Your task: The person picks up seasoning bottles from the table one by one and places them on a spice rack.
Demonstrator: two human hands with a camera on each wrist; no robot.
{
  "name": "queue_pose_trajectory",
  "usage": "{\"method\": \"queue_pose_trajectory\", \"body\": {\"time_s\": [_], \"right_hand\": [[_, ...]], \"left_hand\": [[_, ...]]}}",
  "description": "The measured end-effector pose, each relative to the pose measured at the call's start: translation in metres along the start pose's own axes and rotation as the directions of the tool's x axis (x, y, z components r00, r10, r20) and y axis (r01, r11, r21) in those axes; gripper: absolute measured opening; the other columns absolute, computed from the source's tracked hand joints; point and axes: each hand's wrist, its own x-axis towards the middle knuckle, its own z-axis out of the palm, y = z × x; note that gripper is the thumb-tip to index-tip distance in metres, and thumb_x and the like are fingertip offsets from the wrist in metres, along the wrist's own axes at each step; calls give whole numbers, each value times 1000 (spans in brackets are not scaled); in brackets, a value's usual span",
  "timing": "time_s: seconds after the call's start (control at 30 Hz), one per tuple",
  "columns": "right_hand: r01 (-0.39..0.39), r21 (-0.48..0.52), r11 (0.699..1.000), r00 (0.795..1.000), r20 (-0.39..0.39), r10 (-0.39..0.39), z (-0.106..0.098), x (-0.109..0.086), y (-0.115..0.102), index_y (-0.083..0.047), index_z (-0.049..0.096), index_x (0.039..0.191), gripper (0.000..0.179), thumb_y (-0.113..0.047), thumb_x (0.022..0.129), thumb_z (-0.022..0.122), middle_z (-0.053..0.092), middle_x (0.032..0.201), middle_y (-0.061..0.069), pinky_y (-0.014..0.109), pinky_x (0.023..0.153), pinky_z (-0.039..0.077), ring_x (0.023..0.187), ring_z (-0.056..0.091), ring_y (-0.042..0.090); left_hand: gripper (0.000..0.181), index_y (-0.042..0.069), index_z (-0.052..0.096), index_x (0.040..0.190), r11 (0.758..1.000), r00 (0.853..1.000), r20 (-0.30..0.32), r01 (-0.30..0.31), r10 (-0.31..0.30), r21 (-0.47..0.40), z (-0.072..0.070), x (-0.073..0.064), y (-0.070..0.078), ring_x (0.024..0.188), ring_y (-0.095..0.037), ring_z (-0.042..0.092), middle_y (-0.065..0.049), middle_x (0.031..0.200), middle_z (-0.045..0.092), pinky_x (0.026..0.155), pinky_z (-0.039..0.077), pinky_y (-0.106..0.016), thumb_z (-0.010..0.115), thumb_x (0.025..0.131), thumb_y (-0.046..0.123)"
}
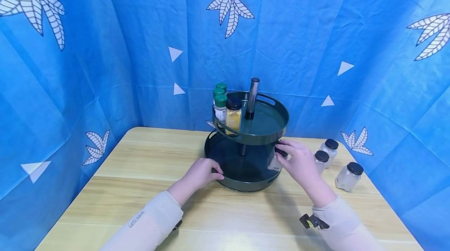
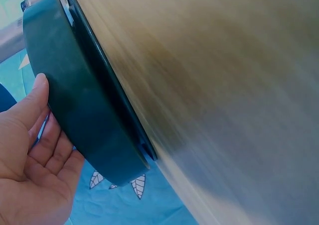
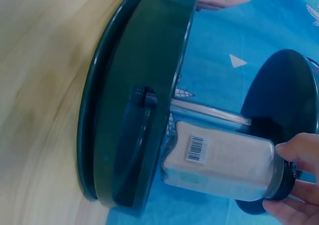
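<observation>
A dark green two-tier turntable rack (image 1: 242, 185) stands on the table, with a metal post (image 1: 252, 97) through its middle. My left hand (image 1: 202, 173) grips the rim of the lower tray (image 2: 75, 85) at its near left side, thumb on the outer wall. My right hand (image 1: 297, 159) pinches the black lid of a clear jar (image 3: 224, 160) filled with pale powder and carrying a barcode label. This jar is upright at the right side of the lower tray, below the upper tray (image 1: 263, 138). Whether its base touches the tray floor I cannot tell.
On the upper tray's left are several green-capped bottles (image 1: 220, 108) and a black-lidded jar with yellow contents (image 1: 233, 118). Three clear black-lidded jars, one nearest the front (image 1: 348, 178), stand at the table's right. A blue patterned curtain (image 1: 154, 48) hangs behind.
</observation>
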Motion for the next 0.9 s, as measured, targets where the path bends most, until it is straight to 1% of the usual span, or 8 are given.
{"method": "queue_pose_trajectory", "body": {"time_s": [0.3,0.5,0.7,0.9], "right_hand": [[26,7,1000,999,30,-26,9,0,-8,-2,78,101,25,-5,76,85,73,108,18,51,84,57,98,70,37],[23,12,1000,998,58,-24,15,-2,-13,-4,79,101,25,-5,77,85,73,106,16,50,84,58,96,70,35],[56,17,998,997,54,-57,20,-2,-20,-4,79,99,24,-7,76,86,74,105,15,50,82,58,94,71,34],[70,54,996,996,45,-72,25,-2,-27,-6,79,98,22,-6,76,85,74,105,15,47,82,59,95,71,33]], "left_hand": [[6,20,78,80,1000,1000,4,8,-8,-4,-1,0,2,90,-16,69,8,84,73,85,55,-36,83,83,23],[7,20,78,80,1000,1000,4,13,-13,-6,-2,0,2,90,-16,69,8,84,73,85,55,-36,83,83,23],[7,19,78,80,1000,1000,8,15,-15,-2,-2,-1,2,89,-16,68,8,84,73,84,55,-36,83,83,23],[7,20,78,81,1000,1000,17,21,-21,5,-2,-1,3,88,-16,68,9,84,73,83,55,-36,83,83,24]]}}
